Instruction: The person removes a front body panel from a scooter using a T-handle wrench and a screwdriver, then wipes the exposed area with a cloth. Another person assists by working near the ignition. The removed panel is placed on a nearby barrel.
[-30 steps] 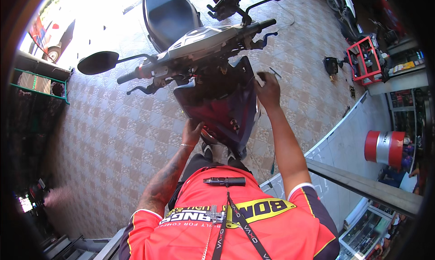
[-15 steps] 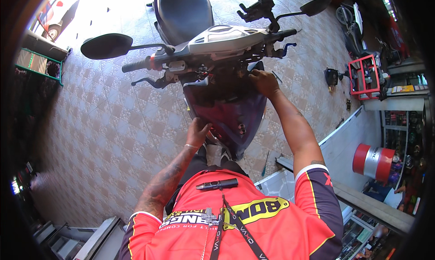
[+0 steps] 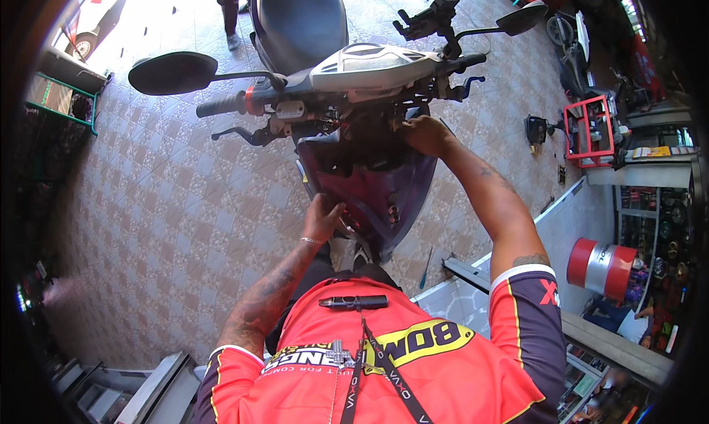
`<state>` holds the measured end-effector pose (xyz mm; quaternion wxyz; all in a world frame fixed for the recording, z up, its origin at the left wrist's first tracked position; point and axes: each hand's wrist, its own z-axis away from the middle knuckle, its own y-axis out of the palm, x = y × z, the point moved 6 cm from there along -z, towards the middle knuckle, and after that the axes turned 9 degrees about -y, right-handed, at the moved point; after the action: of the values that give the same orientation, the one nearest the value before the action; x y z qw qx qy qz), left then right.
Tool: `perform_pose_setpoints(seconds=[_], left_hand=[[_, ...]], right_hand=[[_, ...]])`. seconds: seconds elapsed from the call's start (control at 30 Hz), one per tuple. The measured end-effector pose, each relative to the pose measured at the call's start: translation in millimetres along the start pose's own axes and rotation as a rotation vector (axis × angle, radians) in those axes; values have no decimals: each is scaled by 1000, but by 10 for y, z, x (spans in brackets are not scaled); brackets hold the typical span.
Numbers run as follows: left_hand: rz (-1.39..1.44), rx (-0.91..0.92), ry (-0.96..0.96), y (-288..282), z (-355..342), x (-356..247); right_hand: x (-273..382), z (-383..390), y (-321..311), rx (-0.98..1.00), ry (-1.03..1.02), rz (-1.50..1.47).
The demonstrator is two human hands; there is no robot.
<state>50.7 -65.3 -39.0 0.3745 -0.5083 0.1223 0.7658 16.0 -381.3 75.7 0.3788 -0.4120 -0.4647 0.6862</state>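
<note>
In front of me stands a scooter with its handlebar cover (image 3: 373, 71) in white and black. Below the handlebar is its dark purple front panel (image 3: 369, 191), with a dark opening along the top. My left hand (image 3: 323, 217) is closed on the panel's lower left edge. At the upper right of the panel, my right hand (image 3: 427, 136) has its fingers bent into the opening beneath the handlebar. Shadow hides those fingertips and whatever they hold. A brake lever (image 3: 247, 135) sticks out on the left and a blue one (image 3: 467, 89) on the right.
Two mirrors (image 3: 173, 73) and a phone holder (image 3: 428, 16) stick out from the handlebar. A screwdriver (image 3: 426, 269) lies on the tiled floor. To the right are a red metal frame (image 3: 589, 132) and a red and white drum (image 3: 602, 266). A person's leg (image 3: 230, 14) shows beyond the seat.
My right hand has shifted a little left and inward, from the panel's top right corner into the opening. My left hand stays put. A person's legs have come into view at the top.
</note>
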Motion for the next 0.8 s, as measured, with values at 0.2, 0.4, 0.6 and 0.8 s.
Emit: perform_pose_setpoints(seconds=[0.2,0.4,0.6,0.8], left_hand=[[221,-5,34,53,-10,14],[114,-16,47,11,-60,88],[71,-23,16,-50,16,-42],[31,-8,3,-58,7,-73]], right_hand=[[69,-46,-4,-56,-68,48],[17,50,34,-102,31,-11],[-79,233,59,-315,609,-216],[-78,247,208,-337,809,-321]])
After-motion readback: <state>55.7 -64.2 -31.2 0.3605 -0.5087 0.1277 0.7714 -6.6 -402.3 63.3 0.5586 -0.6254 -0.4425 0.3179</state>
